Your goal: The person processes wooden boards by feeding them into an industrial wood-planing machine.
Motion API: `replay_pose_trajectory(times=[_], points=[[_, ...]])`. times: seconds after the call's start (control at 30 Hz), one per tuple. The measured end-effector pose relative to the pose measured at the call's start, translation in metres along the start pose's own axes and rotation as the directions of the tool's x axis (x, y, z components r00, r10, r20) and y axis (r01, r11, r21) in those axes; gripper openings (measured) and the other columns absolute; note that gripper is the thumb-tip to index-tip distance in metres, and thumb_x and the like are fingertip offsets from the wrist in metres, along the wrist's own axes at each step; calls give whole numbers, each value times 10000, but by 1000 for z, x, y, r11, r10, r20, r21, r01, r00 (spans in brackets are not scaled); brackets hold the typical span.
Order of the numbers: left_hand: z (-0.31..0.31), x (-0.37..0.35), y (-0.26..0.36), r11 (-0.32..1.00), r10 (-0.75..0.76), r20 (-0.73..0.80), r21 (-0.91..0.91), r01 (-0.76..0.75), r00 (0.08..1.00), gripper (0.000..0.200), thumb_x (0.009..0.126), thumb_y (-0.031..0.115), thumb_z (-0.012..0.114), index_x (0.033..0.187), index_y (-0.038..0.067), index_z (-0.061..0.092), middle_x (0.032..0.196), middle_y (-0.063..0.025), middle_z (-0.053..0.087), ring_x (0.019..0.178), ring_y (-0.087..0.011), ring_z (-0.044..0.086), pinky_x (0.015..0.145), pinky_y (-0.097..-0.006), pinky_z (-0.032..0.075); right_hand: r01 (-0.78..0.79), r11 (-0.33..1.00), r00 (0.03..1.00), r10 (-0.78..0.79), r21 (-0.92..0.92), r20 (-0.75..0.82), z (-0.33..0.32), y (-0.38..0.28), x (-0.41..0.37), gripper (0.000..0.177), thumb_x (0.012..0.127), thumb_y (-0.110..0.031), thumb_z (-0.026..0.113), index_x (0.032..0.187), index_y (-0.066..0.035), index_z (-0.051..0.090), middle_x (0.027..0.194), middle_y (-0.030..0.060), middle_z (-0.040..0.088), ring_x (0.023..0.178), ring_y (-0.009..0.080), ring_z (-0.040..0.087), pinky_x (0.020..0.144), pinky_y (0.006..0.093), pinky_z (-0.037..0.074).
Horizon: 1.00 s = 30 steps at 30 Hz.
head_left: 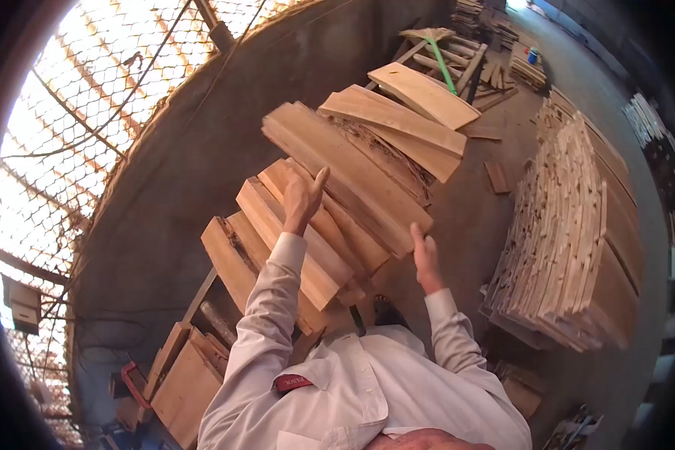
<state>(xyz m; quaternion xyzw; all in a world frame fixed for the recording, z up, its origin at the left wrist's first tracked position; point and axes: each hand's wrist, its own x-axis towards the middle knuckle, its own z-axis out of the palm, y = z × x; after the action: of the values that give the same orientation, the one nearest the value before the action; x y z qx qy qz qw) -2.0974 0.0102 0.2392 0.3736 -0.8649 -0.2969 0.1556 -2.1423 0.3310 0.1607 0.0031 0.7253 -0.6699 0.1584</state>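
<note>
A long wooden board (352, 169) lies slantwise in front of me on a row of stacked planks. My left hand (302, 196) is at its near long edge, with the thumb up against the wood and the fingers partly hidden. At the board's right end, my right hand (426, 259) grips the corner, its thumb along the edge and its other fingers mostly out of sight. Several more planks (296, 240) lie side by side under and beside my left forearm. Beyond the board are further planks (397, 131), some with rough bark edges.
A tall stack of thin boards (559, 240) stands on the right. A green-handled broom (442, 66) leans among scrap wood at the back. Wire mesh (75, 112) fills the opening above a low wall (157, 195) on the left. Wood blocks (187, 382) sit at lower left.
</note>
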Motion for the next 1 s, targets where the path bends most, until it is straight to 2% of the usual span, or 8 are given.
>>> replay_pose_trajectory(times=[0.17,0.2,0.27,0.4,0.47,0.57,0.67,1.0], points=[[24,-58,-50,949,253,-180,-146,-280,951,648,949,383,737,1374,-57,524,1210,-267,698,1118,-428,685,962,-439,546,-137,988,983,144,-68,112,24,58,82,1080,978,-644,566,1571,162,159,1655,347,183,1558,428,198,1260,433,228],[27,-79,-62,951,234,-128,-177,-255,964,624,952,351,738,1383,-46,527,1235,-258,692,1140,-403,685,982,-423,540,-143,988,987,146,-51,64,32,69,91,941,997,-598,570,1508,135,276,1559,297,314,1456,376,309,1190,411,290],[15,-126,-63,934,71,-118,-340,-107,990,553,964,314,723,1354,-42,559,1209,-228,710,1109,-358,704,962,-404,552,-149,988,989,149,-33,-27,48,89,99,686,1033,-506,578,1381,82,511,1366,197,577,1254,271,533,1051,365,415],[9,-206,-84,760,-284,-162,-639,119,945,401,979,250,699,1264,-26,639,1160,-178,735,1038,-260,725,924,-366,569,6,996,950,-32,86,310,35,80,108,505,1105,-433,444,1250,33,577,1249,112,595,1152,212,547,1028,372,449],[-24,-235,-74,829,-379,-210,-510,230,901,328,985,207,698,1220,-20,671,1142,-145,734,1064,-196,694,940,-333,552,-63,960,995,39,272,94,29,122,113,496,1108,-433,377,1344,-42,567,1297,104,609,1145,239,590,994,415,471],[-33,-279,-95,768,-541,-279,-549,330,794,362,989,281,686,1212,-3,683,1125,-139,744,1046,-198,701,924,-347,548,-213,975,964,198,67,179,1,170,131,644,1097,-432,412,1533,42,426,1492,147,524,1283,278,550,1106,410,447],[-37,-330,-117,764,-579,-348,-548,341,737,411,995,319,682,1239,-11,662,1147,-161,740,1056,-231,708,930,-359,545,-5,981,944,69,-195,323,27,177,122,639,1094,-436,420,1522,39,439,1477,150,535,1265,283,561,1088,417,457],[-4,-568,-184,501,-861,-128,-379,778,492,462,942,393,683,1162,-13,664,1095,-245,732,1047,-410,702,907,-509,549,459,856,415,28,-236,909,202,188,-37,623,1083,-449,446,1484,27,482,1426,162,572,1209,302,597,1027,440,489]])
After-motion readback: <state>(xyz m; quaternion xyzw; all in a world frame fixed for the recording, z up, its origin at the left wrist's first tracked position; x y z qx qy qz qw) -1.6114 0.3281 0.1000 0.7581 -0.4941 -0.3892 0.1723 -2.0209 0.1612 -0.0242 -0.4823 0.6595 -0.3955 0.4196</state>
